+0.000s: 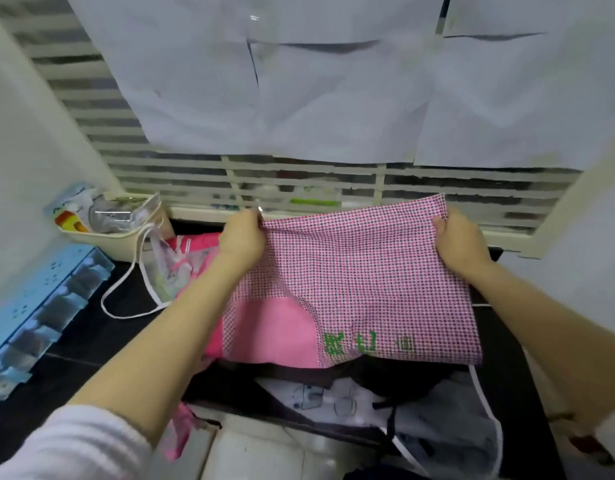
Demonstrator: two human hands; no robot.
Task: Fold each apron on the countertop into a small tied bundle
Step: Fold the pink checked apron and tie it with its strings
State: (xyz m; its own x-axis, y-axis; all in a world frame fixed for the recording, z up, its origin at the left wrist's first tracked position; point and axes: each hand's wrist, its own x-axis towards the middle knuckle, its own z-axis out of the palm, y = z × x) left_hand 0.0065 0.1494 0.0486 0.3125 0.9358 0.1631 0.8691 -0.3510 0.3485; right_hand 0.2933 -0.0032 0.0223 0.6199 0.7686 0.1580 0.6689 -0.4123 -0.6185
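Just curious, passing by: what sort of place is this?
Likely a home kitchen or utility corner: a dark countertop, a pink checked apron held over it, a cream basket of packets, and a louvred window behind.

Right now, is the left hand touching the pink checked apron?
Touching. Head view: the left hand pinches the far corner of the pink checked apron, fingers curled over its edge.

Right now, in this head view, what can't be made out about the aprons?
Green print on the checked apron: head view, motion-blurred, unreadable.
Pink apron beneath: head view, mostly covered by the checked apron and the left forearm.
Grey-white apron at the counter's front: head view, cut off by the bottom edge.
Fingertips of the left hand and right hand: head view, tucked behind the cloth they grip.
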